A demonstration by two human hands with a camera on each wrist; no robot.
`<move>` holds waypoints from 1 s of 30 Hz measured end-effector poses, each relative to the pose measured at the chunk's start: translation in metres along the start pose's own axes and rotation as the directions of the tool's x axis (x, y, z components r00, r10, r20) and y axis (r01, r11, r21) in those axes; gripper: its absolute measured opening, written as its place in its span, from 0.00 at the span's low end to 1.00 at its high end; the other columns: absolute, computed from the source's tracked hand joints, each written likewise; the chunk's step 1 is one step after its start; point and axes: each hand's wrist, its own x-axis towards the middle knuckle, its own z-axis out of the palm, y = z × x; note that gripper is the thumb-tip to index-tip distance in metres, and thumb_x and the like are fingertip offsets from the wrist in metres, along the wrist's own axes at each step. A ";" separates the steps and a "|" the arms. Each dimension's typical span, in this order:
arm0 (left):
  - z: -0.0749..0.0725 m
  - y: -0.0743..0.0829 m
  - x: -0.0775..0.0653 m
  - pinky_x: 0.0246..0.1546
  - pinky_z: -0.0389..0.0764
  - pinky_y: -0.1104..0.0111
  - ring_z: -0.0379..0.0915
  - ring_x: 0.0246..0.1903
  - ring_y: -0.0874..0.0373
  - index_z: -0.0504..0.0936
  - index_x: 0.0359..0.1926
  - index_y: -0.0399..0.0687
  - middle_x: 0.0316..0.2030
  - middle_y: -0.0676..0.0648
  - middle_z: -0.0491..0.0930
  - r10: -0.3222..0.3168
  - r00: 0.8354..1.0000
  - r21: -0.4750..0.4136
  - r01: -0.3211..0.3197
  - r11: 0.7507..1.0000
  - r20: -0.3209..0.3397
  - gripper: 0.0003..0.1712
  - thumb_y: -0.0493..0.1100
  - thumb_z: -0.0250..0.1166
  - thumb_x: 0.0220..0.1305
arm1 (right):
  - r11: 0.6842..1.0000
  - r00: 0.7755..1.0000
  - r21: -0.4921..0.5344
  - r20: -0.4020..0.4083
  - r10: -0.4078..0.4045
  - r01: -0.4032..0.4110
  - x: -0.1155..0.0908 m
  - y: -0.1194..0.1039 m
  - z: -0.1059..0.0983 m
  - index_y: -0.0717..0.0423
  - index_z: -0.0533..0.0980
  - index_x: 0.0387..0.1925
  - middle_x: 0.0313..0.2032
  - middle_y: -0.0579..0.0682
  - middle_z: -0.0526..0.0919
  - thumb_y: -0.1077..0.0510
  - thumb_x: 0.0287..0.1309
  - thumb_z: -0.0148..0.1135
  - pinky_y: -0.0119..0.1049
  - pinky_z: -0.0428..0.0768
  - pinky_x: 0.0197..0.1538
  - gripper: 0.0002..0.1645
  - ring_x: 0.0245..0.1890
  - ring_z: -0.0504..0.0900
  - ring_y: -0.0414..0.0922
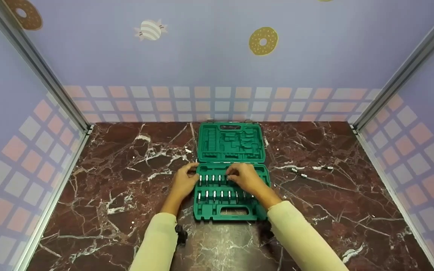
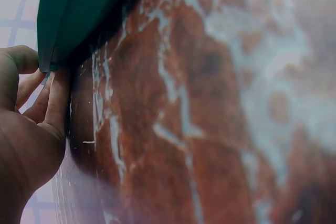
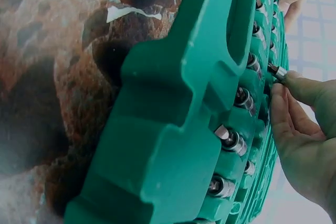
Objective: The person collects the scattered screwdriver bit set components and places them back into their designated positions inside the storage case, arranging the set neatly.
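Note:
A green plastic tool case [image 1: 206,213] lies unfolded on the table, its lid leaning back behind the base. Two rows of metal bit sockets [image 1: 214,194] stand in the base's slots. My left hand [image 1: 183,185] holds the base by its left edge, thumb and fingers around the rim in the left wrist view. Over the back row, my right hand [image 1: 248,178] pinches a bit socket [image 3: 280,73] between thumb and fingers, at a slot. In the right wrist view its bit tip shows; whether it is seated I cannot tell.
Right of the case, two loose bit sockets lie on the marbled table: one nearer [image 1: 299,173], one farther [image 1: 323,168]. The case lid [image 1: 232,143] has moulded recesses and stands near the patterned back wall [image 1: 202,64]. Side walls enclose the table.

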 end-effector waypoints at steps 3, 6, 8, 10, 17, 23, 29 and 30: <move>0.000 0.000 0.000 0.50 0.83 0.54 0.83 0.46 0.46 0.84 0.61 0.45 0.52 0.39 0.84 0.003 1.000 -0.004 -0.003 1.000 -0.009 0.23 0.34 0.65 0.64 | 1.000 1.000 -0.012 0.016 0.009 -0.008 0.002 -0.002 0.002 0.57 0.86 0.43 0.40 0.54 0.90 0.63 0.65 0.68 0.47 0.86 0.46 0.06 0.41 0.88 0.50; 0.000 0.000 -0.001 0.50 0.83 0.54 0.84 0.45 0.46 0.84 0.61 0.45 0.52 0.39 0.85 0.005 1.000 0.004 -0.005 1.000 -0.017 0.23 0.34 0.65 0.64 | 0.999 1.000 -0.033 0.024 0.002 -0.001 0.004 -0.003 0.005 0.58 0.86 0.42 0.40 0.55 0.90 0.63 0.65 0.68 0.48 0.86 0.47 0.06 0.42 0.88 0.51; 0.000 -0.001 -0.001 0.50 0.83 0.54 0.84 0.45 0.46 0.84 0.60 0.46 0.52 0.40 0.85 0.001 1.000 0.008 -0.001 1.000 -0.020 0.23 0.35 0.65 0.63 | 0.999 1.000 -0.045 0.024 0.001 0.000 0.006 -0.003 0.006 0.58 0.87 0.41 0.40 0.55 0.90 0.64 0.65 0.68 0.48 0.86 0.46 0.05 0.41 0.88 0.51; 0.000 0.000 -0.001 0.50 0.83 0.54 0.84 0.45 0.46 0.84 0.60 0.46 0.52 0.40 0.85 0.008 1.000 0.012 -0.008 1.000 -0.019 0.23 0.35 0.65 0.63 | 0.999 1.000 -0.050 0.023 0.008 -0.007 0.007 -0.004 0.007 0.58 0.87 0.39 0.38 0.55 0.89 0.64 0.65 0.68 0.48 0.86 0.45 0.04 0.41 0.87 0.51; 0.001 0.000 0.000 0.50 0.84 0.54 0.84 0.45 0.46 0.84 0.60 0.44 0.52 0.38 0.85 0.018 1.000 -0.004 -0.018 1.000 -0.018 0.23 0.33 0.65 0.63 | 0.994 0.994 -0.040 0.011 0.107 -0.106 0.013 -0.009 0.006 0.58 0.84 0.38 0.37 0.55 0.87 0.65 0.61 0.71 0.47 0.85 0.45 0.04 0.40 0.85 0.51; 0.000 0.001 0.000 0.51 0.83 0.53 0.84 0.46 0.45 0.84 0.60 0.44 0.52 0.38 0.84 0.011 1.000 -0.011 -0.011 1.000 -0.016 0.23 0.33 0.65 0.63 | 0.979 0.979 -0.009 0.022 0.202 -0.202 0.016 -0.014 0.005 0.58 0.83 0.38 0.38 0.54 0.85 0.65 0.60 0.73 0.46 0.84 0.46 0.06 0.41 0.84 0.50; 0.001 0.000 -0.001 0.51 0.83 0.53 0.83 0.46 0.45 0.84 0.60 0.43 0.52 0.38 0.85 0.020 1.000 -0.015 -0.021 1.000 -0.010 0.23 0.33 0.65 0.64 | 0.983 0.983 -0.013 -0.021 0.183 -0.183 0.015 -0.014 0.009 0.60 0.82 0.36 0.36 0.56 0.85 0.67 0.59 0.73 0.47 0.84 0.43 0.06 0.39 0.84 0.52; 0.001 0.000 -0.002 0.51 0.83 0.53 0.83 0.46 0.45 0.84 0.60 0.43 0.52 0.38 0.85 0.027 1.000 -0.017 -0.027 0.999 -0.010 0.23 0.33 0.64 0.64 | 0.983 0.983 -0.020 -0.027 0.180 -0.181 0.015 -0.014 0.009 0.60 0.81 0.35 0.35 0.56 0.85 0.67 0.59 0.73 0.47 0.84 0.43 0.06 0.38 0.84 0.52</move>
